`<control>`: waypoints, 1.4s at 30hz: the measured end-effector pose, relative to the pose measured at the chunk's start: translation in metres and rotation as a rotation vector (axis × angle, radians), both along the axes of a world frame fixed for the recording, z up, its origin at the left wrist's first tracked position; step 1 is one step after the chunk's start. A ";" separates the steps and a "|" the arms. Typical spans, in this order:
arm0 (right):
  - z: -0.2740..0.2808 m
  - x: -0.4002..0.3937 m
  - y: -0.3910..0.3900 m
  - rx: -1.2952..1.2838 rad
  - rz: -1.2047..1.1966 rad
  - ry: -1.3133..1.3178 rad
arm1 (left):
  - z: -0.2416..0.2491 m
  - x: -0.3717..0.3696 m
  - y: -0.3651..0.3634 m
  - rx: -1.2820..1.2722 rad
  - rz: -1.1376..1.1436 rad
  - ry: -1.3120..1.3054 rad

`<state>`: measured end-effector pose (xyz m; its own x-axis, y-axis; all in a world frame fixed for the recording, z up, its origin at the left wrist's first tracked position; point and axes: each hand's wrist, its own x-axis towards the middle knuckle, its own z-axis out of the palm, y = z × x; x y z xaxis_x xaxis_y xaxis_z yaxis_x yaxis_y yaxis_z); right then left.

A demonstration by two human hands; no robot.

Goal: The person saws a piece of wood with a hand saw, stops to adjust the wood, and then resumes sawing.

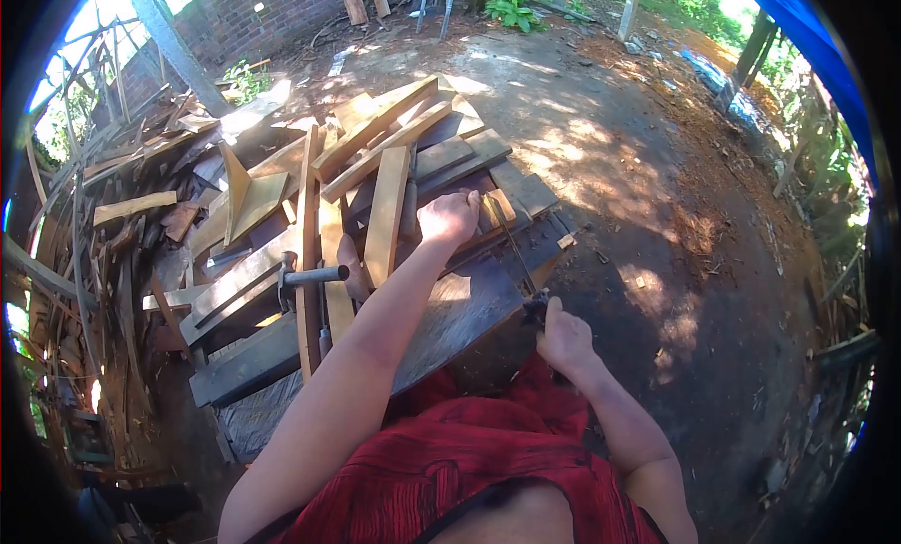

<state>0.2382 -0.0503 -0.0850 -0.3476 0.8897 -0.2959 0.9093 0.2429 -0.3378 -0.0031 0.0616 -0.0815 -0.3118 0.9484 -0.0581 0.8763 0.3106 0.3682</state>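
Observation:
My left hand (449, 217) is closed over a small wood block (498, 209) and presses it down on a dark plank (460, 309) of the pile. My right hand (566, 337) grips the dark handle of a hand saw (536, 308). The saw's thin blade (512, 251) runs up and away from that hand to the block, just right of my left hand. Whether the teeth sit in the wood is hard to tell.
A hammer (310, 277) lies on the planks to the left of my left arm. Pale and dark boards (385, 211) are stacked loosely ahead, with scrap wood (131, 206) heaped at the left. Bare dirt ground (657, 187) spreads to the right. A brick wall (253, 14) stands behind.

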 end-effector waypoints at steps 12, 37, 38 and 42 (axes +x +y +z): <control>0.004 -0.055 0.065 0.106 -0.018 0.143 | 0.004 0.003 -0.001 0.028 -0.012 0.000; 0.014 -0.014 0.005 0.013 -0.012 0.036 | 0.000 0.001 -0.001 -0.014 -0.021 0.006; 0.016 -0.020 0.015 0.014 -0.015 0.037 | 0.000 0.001 -0.001 0.013 -0.032 0.002; 0.014 -0.064 0.078 0.099 -0.007 0.148 | -0.004 0.000 0.001 0.045 -0.050 0.016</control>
